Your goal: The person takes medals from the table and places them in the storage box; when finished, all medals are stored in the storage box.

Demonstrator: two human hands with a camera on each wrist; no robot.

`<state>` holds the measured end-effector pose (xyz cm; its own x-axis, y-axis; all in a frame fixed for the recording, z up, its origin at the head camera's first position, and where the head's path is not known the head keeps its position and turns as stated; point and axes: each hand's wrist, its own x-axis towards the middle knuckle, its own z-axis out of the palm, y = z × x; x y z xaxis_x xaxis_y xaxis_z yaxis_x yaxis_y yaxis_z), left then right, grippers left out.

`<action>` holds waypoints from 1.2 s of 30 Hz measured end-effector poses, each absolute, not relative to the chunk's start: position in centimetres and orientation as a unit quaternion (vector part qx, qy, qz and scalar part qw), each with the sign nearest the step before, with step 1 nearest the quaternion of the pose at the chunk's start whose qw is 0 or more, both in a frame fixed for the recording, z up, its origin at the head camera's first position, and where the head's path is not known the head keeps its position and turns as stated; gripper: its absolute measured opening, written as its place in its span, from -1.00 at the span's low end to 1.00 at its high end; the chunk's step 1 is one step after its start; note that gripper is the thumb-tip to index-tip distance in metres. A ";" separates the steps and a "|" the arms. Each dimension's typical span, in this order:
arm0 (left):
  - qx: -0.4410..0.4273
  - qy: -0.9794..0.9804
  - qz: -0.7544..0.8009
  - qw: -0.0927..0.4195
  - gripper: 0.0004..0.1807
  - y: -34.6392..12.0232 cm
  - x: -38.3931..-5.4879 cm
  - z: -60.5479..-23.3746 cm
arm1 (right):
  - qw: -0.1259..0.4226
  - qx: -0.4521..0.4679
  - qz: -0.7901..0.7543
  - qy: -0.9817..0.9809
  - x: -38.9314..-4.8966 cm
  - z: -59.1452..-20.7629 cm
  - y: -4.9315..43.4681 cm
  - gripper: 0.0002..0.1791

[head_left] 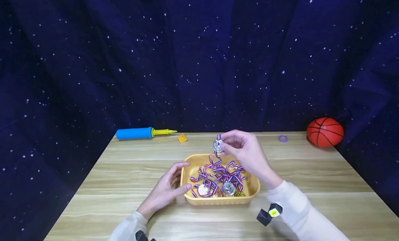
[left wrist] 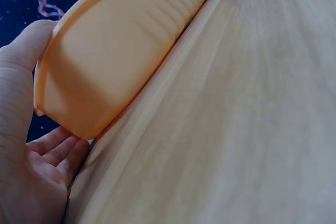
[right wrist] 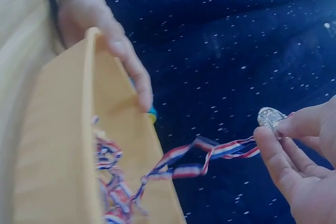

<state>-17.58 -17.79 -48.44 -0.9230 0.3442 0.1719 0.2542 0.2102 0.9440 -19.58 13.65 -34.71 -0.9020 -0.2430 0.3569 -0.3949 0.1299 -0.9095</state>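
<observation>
My right hand (head_left: 247,151) pinches a silver medal (head_left: 217,145) between thumb and fingers above the far rim of a yellow plastic bin (head_left: 222,201). Its red, white and blue ribbon (right wrist: 231,149) trails down into the bin, as the right wrist view shows. Inside lies a tangle of similar ribbons (head_left: 222,171) with another silver medal (head_left: 229,188), a pale shiny medal (head_left: 203,189) and a gold medal (head_left: 239,193). At the bin's left end my left hand (head_left: 166,185) grips it, thumb over the rim and fingers around the corner.
Along the table's back edge lie a blue and yellow hand pump (head_left: 135,133), a small orange-yellow piece (head_left: 182,138) and a purple ring (head_left: 283,138). A red toy basketball (head_left: 325,132) sits at the back right. A dark starry curtain (head_left: 199,61) hangs behind the wooden table (head_left: 124,171).
</observation>
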 end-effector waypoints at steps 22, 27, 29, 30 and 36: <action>0.193 0.777 0.598 0.041 -0.20 -17.8 -17.7 -48.4 | -0.033 0.220 0.485 -0.846 -19.2 -40.1 13.7 -0.88; 0.194 0.776 0.598 0.039 -0.19 -17.8 -17.6 -48.4 | -0.036 0.242 0.452 -0.858 -19.1 -40.5 13.7 -0.87; 0.195 0.776 0.599 0.038 -0.18 -17.9 -17.6 -48.4 | -0.028 0.246 0.426 -0.870 -19.0 -40.6 13.6 -0.85; 0.196 0.776 0.599 0.038 -0.18 -17.9 -17.6 -48.4 | -0.023 0.246 0.411 -0.877 -18.9 -40.6 13.5 -0.82; 0.197 0.778 0.596 0.036 -0.18 -17.9 -17.7 -48.4 | 0.000 0.235 0.354 -0.905 -18.6 -40.4 13.4 -0.76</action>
<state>-17.65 -17.88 -48.44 -0.9200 0.3491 0.1779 0.2626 0.2123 0.9413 -18.58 13.40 -40.36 -0.8892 -0.4262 0.1665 -0.4259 0.6381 -0.6414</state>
